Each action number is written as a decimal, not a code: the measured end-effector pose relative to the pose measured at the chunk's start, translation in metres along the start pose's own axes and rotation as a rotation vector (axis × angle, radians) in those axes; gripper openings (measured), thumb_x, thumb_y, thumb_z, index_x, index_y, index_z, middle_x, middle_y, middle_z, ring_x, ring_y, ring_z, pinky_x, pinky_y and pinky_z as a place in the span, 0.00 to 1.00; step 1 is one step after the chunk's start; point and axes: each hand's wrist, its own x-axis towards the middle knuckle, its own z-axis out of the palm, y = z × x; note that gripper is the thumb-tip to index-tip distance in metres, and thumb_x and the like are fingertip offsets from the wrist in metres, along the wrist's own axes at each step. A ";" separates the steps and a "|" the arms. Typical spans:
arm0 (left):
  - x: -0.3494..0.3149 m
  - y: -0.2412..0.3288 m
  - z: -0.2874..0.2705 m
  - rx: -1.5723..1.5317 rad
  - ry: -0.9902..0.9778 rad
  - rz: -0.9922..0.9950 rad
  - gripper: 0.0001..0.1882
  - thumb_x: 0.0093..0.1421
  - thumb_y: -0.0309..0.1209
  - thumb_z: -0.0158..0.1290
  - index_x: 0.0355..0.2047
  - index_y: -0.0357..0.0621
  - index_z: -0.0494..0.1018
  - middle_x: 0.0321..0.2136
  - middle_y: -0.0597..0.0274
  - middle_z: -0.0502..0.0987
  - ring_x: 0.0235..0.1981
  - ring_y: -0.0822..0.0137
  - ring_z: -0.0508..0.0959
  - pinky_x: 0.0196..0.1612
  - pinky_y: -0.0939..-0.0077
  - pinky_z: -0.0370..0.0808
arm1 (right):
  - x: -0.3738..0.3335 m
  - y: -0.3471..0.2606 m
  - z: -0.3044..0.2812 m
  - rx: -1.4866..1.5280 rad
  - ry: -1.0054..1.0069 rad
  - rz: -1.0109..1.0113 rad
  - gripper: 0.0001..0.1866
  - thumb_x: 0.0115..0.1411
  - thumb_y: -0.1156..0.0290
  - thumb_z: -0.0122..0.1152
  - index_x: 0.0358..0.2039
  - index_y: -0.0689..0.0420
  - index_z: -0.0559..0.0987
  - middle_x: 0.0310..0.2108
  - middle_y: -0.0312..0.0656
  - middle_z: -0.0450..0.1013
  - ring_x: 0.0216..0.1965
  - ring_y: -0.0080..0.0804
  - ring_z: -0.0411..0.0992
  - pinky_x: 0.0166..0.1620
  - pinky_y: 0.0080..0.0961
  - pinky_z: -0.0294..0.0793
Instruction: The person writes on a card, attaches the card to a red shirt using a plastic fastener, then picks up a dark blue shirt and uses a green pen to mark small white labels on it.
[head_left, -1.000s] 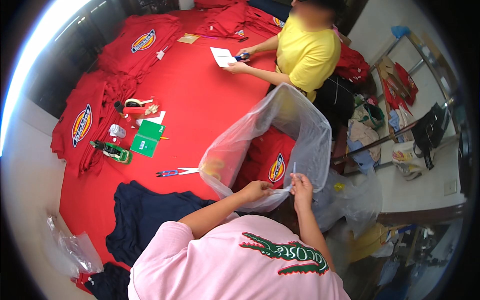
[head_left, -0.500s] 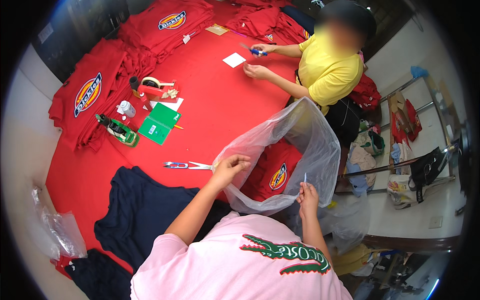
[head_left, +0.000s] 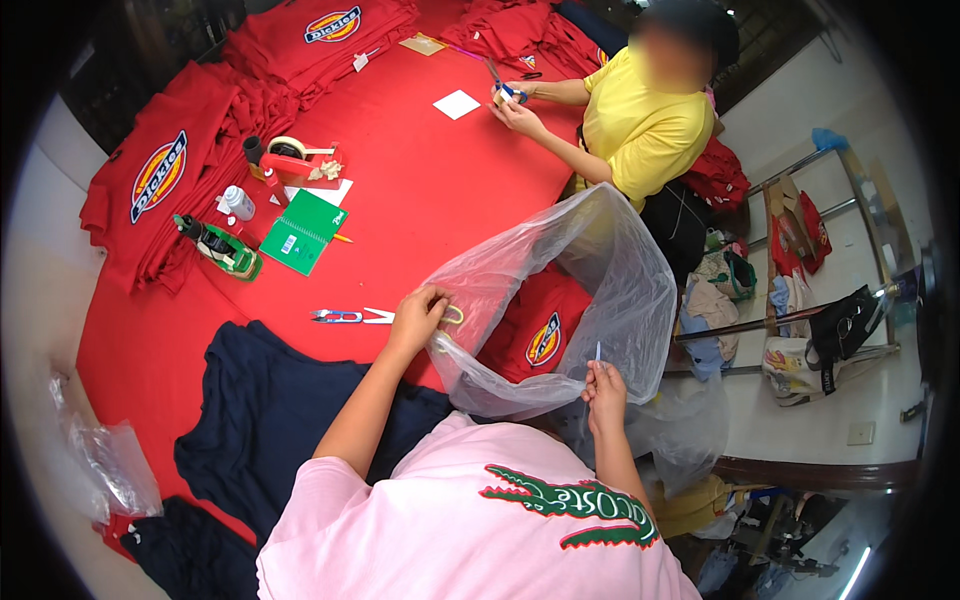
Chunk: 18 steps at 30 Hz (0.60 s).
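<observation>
In front of me a clear plastic bag [head_left: 640,310] gapes wide around a folded red garment [head_left: 525,325] with an oval badge. My left hand [head_left: 420,315] is closed over the scissors [head_left: 379,317] at the bag's left rim; their pale yellow handle loops show beyond my fingers. Its fingertips are partly hidden. A thin pale-blue pointed stick [head_left: 598,352] rises from my right hand [head_left: 604,393], pinched between thumb and fingers, close to the bag's near edge. Left of the scissors lie blue-handled thread snips [head_left: 336,317].
A co-worker [head_left: 640,125] across the table holds blue-handled scissors [head_left: 511,94] near a white card [head_left: 457,104]. Red shirts [head_left: 170,170] are piled at the left, by a green notebook [head_left: 303,232] and tape dispenser [head_left: 300,160]. Navy fabric [head_left: 270,400] lies nearby.
My left hand has come down from above the bag's rim onto the scissors. My right hand keeps the stick. The co-worker's two hands have come together. The whole view has shifted slightly.
</observation>
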 end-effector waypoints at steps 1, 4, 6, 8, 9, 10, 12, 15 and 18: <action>-0.004 -0.001 0.004 0.059 0.035 0.025 0.08 0.67 0.28 0.59 0.43 0.40 0.85 0.39 0.52 0.85 0.39 0.53 0.86 0.45 0.60 0.81 | 0.000 -0.002 -0.003 0.006 0.017 -0.001 0.10 0.78 0.64 0.61 0.45 0.57 0.81 0.29 0.30 0.70 0.23 0.14 0.61 0.27 0.18 0.65; -0.007 -0.002 0.014 0.369 0.186 0.377 0.07 0.65 0.28 0.59 0.40 0.41 0.84 0.38 0.54 0.85 0.42 0.50 0.85 0.48 0.56 0.80 | -0.001 -0.009 -0.009 0.005 0.043 -0.002 0.10 0.77 0.64 0.61 0.45 0.57 0.81 0.29 0.30 0.70 0.23 0.14 0.61 0.27 0.18 0.65; -0.006 -0.003 0.015 0.329 0.162 0.337 0.07 0.62 0.28 0.59 0.39 0.42 0.83 0.39 0.54 0.85 0.44 0.48 0.83 0.50 0.53 0.79 | 0.000 -0.015 -0.006 -0.018 0.028 -0.010 0.10 0.77 0.64 0.61 0.45 0.57 0.81 0.29 0.29 0.70 0.23 0.14 0.61 0.27 0.18 0.64; -0.006 -0.013 0.013 0.333 0.165 0.337 0.07 0.62 0.28 0.59 0.39 0.42 0.82 0.38 0.54 0.84 0.44 0.48 0.83 0.50 0.52 0.78 | -0.002 -0.014 -0.008 -0.024 0.064 -0.007 0.10 0.77 0.63 0.61 0.46 0.57 0.81 0.29 0.29 0.70 0.22 0.14 0.61 0.27 0.18 0.64; -0.008 -0.013 0.015 0.321 0.173 0.337 0.07 0.61 0.28 0.59 0.38 0.42 0.82 0.37 0.53 0.84 0.44 0.47 0.83 0.50 0.51 0.78 | -0.001 -0.010 -0.007 -0.026 0.064 0.003 0.10 0.78 0.63 0.61 0.46 0.56 0.81 0.29 0.29 0.70 0.22 0.14 0.61 0.26 0.18 0.64; -0.006 -0.014 0.013 0.329 0.150 0.376 0.07 0.61 0.29 0.59 0.38 0.42 0.81 0.36 0.52 0.83 0.43 0.47 0.83 0.49 0.52 0.79 | 0.000 -0.004 -0.007 -0.003 0.047 -0.006 0.10 0.77 0.63 0.61 0.46 0.56 0.81 0.29 0.29 0.70 0.22 0.14 0.61 0.27 0.18 0.64; -0.004 -0.020 0.015 0.337 0.175 0.388 0.07 0.61 0.29 0.59 0.38 0.42 0.81 0.36 0.52 0.82 0.43 0.47 0.83 0.49 0.52 0.79 | 0.002 0.010 -0.010 0.044 0.024 -0.025 0.09 0.77 0.62 0.61 0.45 0.55 0.81 0.29 0.29 0.70 0.22 0.14 0.61 0.27 0.18 0.64; -0.011 -0.017 0.014 0.318 0.178 0.348 0.08 0.61 0.29 0.58 0.39 0.42 0.81 0.37 0.52 0.83 0.44 0.48 0.84 0.51 0.52 0.79 | -0.006 0.019 -0.006 0.019 0.003 0.014 0.10 0.78 0.62 0.61 0.45 0.55 0.80 0.29 0.29 0.70 0.22 0.14 0.60 0.27 0.19 0.64; -0.011 -0.018 0.015 0.322 0.183 0.353 0.09 0.62 0.31 0.57 0.40 0.43 0.81 0.39 0.55 0.83 0.46 0.50 0.84 0.55 0.50 0.79 | -0.002 0.018 -0.009 0.017 -0.015 0.019 0.10 0.78 0.61 0.60 0.46 0.55 0.80 0.29 0.29 0.70 0.22 0.14 0.60 0.27 0.19 0.63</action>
